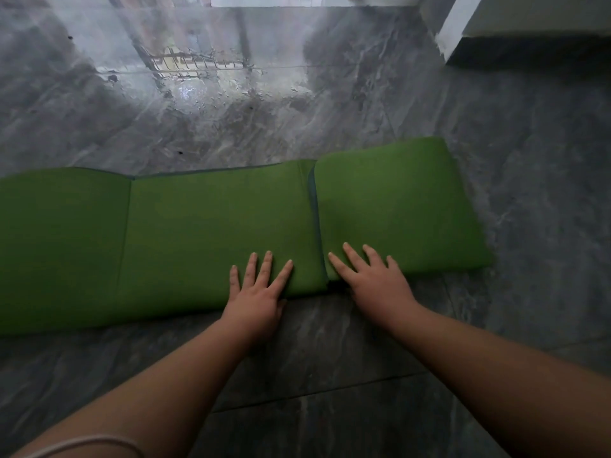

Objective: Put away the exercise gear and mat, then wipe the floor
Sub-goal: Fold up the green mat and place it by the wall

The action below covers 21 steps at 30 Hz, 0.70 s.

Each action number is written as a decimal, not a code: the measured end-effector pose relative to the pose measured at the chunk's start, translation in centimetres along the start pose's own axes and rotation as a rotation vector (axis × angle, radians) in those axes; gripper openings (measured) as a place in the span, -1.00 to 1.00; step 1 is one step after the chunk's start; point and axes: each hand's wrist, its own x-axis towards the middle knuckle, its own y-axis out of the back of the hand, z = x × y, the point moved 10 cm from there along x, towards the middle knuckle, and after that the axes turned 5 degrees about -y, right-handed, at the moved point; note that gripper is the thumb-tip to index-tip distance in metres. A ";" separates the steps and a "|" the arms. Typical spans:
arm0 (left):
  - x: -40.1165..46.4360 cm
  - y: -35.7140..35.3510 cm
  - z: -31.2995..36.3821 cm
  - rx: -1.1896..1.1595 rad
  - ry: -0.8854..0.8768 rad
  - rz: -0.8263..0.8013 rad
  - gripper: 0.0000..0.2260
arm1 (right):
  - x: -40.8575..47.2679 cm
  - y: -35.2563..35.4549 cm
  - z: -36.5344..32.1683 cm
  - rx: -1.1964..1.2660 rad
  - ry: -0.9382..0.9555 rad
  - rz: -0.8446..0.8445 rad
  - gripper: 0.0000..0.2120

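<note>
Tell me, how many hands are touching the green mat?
2. The left hand lies flat on the green mat's middle section, at its near edge. The right hand lies flat on the folded right-end section, just across the fold line.

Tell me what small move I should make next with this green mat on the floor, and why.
Probably lift the folded right section and flip it left over the next panel. That section already lies stacked and thicker, while the rest of the green mat stays flat with creases showing. Your left hand and right hand both rest flat either side of the fold edge, so they are well placed to grip it.
</note>
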 end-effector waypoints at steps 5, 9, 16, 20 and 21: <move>0.2 -0.6 -0.3 -0.037 -0.009 -0.041 -0.39 | -0.4 0.7 0.0 0.080 -0.028 0.062 -0.34; 0.3 -0.7 -0.3 -0.047 -0.011 -0.035 -0.39 | -0.8 -0.5 -0.4 0.044 0.016 0.063 -0.33; -0.3 0.5 -0.1 -0.019 -0.026 0.038 -0.46 | -0.1 -1.0 -0.5 -0.034 0.014 0.047 -0.28; -0.7 2.5 -0.1 -0.028 -0.027 0.129 -0.43 | 0.3 1.0 -0.4 0.018 -0.066 0.016 -0.21; -1.0 3.3 0.0 -0.017 -0.030 0.152 -0.45 | 0.0 1.8 -0.4 0.053 -0.070 0.032 -0.24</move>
